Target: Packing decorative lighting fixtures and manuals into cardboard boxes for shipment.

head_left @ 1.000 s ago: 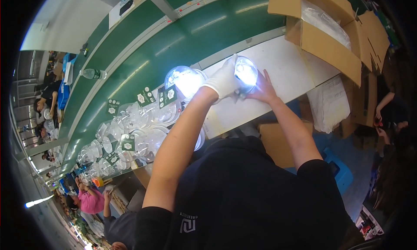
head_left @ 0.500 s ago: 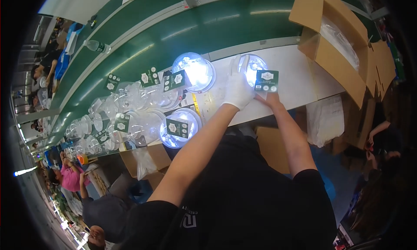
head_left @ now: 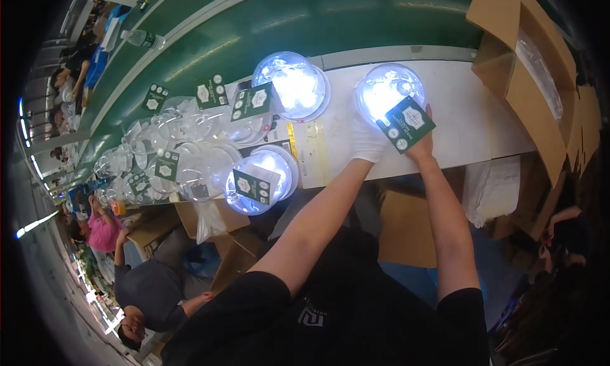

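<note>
left hand (head_left: 367, 140) | right hand (head_left: 422, 147) | grip lit dome (head_left: 387, 93) | green card (head_left: 406, 124)

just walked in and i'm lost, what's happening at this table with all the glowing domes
A person stands at a white table beside a green conveyor. Their gloved left hand rests against a lit clear dome, while the bare right hand holds a green card at it. Two more lit domes, each with a card, sit to the left among unlit ones; an open cardboard box is on the right.
</note>
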{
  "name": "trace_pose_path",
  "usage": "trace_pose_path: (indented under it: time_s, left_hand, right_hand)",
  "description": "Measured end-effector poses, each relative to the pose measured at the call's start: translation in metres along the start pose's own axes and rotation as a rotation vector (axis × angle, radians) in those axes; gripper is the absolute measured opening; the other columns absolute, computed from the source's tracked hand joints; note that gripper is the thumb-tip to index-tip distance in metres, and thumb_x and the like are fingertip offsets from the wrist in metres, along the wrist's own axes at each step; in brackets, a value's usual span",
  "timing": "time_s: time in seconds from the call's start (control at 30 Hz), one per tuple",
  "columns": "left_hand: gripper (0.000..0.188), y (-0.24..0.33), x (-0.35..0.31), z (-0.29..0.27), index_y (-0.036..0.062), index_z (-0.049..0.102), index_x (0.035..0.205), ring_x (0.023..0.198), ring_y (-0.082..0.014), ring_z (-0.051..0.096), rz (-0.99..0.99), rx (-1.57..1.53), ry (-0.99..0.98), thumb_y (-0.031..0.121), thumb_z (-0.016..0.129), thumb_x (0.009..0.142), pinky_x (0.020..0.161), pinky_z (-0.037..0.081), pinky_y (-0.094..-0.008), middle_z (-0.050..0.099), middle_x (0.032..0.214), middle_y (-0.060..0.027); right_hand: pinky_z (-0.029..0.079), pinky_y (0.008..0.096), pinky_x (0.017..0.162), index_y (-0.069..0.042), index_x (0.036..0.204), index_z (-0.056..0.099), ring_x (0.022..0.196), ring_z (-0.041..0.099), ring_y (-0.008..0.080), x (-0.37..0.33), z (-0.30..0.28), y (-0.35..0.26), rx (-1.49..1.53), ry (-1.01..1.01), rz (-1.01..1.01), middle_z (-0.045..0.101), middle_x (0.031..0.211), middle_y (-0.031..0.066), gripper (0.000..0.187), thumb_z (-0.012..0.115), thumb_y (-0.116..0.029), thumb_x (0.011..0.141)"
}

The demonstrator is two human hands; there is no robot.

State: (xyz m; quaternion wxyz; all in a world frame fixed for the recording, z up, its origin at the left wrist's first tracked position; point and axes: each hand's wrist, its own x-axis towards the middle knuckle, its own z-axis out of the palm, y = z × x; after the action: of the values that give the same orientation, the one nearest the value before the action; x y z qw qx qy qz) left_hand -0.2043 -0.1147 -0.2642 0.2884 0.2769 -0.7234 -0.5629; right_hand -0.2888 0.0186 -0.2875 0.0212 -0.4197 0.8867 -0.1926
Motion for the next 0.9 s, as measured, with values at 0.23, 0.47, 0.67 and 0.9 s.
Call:
trace_pose_path:
  time_s: [0.23, 0.47, 0.67, 0.9]
  left_hand:
    - [0.092, 0.052, -0.002, -0.014, 0.0009, 0.035, 0.148, 0.124, -0.0411, 0.052, 0.13, 0.183, -0.006, 0.03, 0.08, 0.073, 0.102, 0.044, -0.0444, 0.051, 0.139, -0.0229]
    - [0.069, 0.076, 0.033, -0.002, 0.0092, 0.057, 0.129, 0.12, -0.0349, 0.056, 0.731, 0.327, 0.236, 0.029, 0.08, 0.066, 0.101, 0.043, -0.0501, 0.062, 0.122, -0.0134]
    - [0.074, 0.045, 0.024, 0.003, 0.0093, 0.054, 0.133, 0.12, -0.0385, 0.055, 0.68, 0.226, 0.267, 0.032, 0.082, 0.068, 0.101, 0.043, -0.0513, 0.056, 0.131, -0.0188]
    - [0.098, 0.007, 0.001, -0.015, -0.0007, 0.031, 0.148, 0.124, -0.043, 0.052, 0.084, 0.331, -0.165, 0.031, 0.082, 0.071, 0.104, 0.043, -0.0473, 0.05, 0.138, -0.0266]
  right_hand:
    - [0.009, 0.052, 0.124, -0.018, 0.14, 0.053, 0.14, 0.039, 0.0239, -0.005, -0.008, -0.012, -0.001, -0.01, 0.084, 0.053, 0.142, 0.006, 0.078, 0.078, -0.049, 0.073]
    - [0.009, 0.0522, 0.124, -0.018, 0.146, 0.046, 0.143, 0.036, 0.0273, -0.009, 0.005, -0.008, 0.078, 0.055, 0.143, 0.049, 0.148, 0.0092, 0.09, 0.082, -0.048, 0.069]
    - [0.01, 0.0508, 0.124, -0.013, 0.143, 0.048, 0.139, 0.04, 0.0268, -0.009, 0.007, 0.002, -0.004, 0.03, 0.04, 0.049, 0.145, 0.0118, 0.093, 0.084, -0.049, 0.066]
    - [0.006, 0.0503, 0.125, -0.003, 0.142, 0.04, 0.134, 0.046, 0.0253, -0.006, 0.01, 0.003, -0.034, -0.015, 0.102, 0.053, 0.136, 0.0166, 0.106, 0.087, -0.054, 0.061]
